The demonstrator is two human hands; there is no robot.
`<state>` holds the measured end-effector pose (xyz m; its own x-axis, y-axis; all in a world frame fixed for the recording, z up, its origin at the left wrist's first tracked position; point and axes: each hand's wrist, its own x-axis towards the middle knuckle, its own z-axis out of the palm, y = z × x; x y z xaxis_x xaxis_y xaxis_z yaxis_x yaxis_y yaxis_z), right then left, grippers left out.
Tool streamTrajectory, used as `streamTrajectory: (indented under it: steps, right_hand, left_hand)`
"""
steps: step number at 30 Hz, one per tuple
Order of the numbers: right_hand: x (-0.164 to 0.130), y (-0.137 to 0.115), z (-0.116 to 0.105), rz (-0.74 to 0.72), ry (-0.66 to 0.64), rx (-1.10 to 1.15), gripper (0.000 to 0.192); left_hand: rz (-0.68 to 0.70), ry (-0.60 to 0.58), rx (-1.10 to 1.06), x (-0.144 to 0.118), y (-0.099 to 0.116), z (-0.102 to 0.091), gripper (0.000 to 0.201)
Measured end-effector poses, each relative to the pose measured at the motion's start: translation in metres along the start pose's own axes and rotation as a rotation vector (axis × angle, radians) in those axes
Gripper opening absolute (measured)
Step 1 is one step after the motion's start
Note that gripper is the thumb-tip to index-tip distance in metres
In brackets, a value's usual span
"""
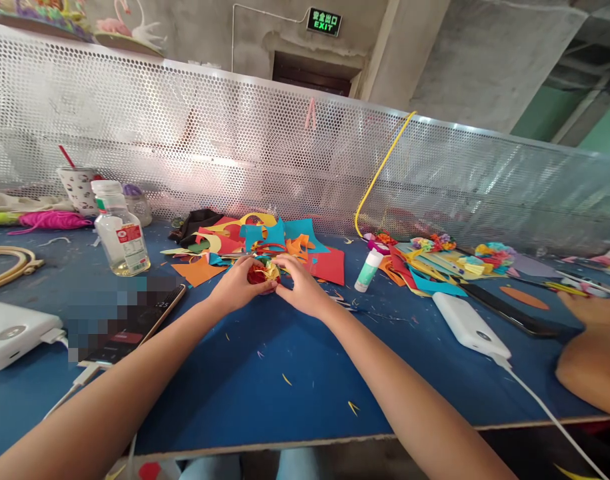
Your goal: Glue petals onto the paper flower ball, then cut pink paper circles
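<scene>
My left hand (237,285) and my right hand (301,285) meet at the middle of the blue table (265,387). Between their fingertips sits a small crumpled paper piece (265,272) in red and yellow, and both hands grip it. Right behind the hands lies a heap of cut coloured paper (257,243) in blue, red, orange and yellow. A glue stick (369,270) with a green body lies on its side just right of my right hand.
A clear bottle (121,230) stands at the left, with a phone (129,327) and white power bank (12,333) nearer. Another power bank (469,325) and paper flowers (452,257) lie right. A co-worker's arm (592,353) rests at the far right. A perforated metal screen (305,153) closes the back.
</scene>
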<state>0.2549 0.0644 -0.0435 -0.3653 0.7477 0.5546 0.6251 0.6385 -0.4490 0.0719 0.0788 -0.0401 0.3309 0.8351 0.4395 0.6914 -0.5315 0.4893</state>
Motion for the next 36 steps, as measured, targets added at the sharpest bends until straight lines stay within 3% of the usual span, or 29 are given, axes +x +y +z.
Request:
streamTrajectory:
  steps: [9,15,24,36]
  right_hand:
    - [0.001,0.033,-0.011,0.255,-0.103,-0.224,0.019]
    - [-0.002,0.039,-0.011,0.347,-0.239,-0.408,0.025]
    - [-0.005,0.064,-0.028,0.715,-0.319,-0.605,0.029]
    - [-0.004,0.063,-0.026,0.809,-0.304,-0.657,0.031]
  left_hand:
    - [0.016,0.031,0.123,-0.001,-0.001,0.000,0.036]
    - [-0.031,0.113,0.237,-0.003,0.002,-0.005,0.038]
    - [-0.042,0.215,0.356,-0.001,-0.008,-0.008,0.037]
    - [0.069,0.240,0.344,-0.003,0.005,-0.008,0.032]
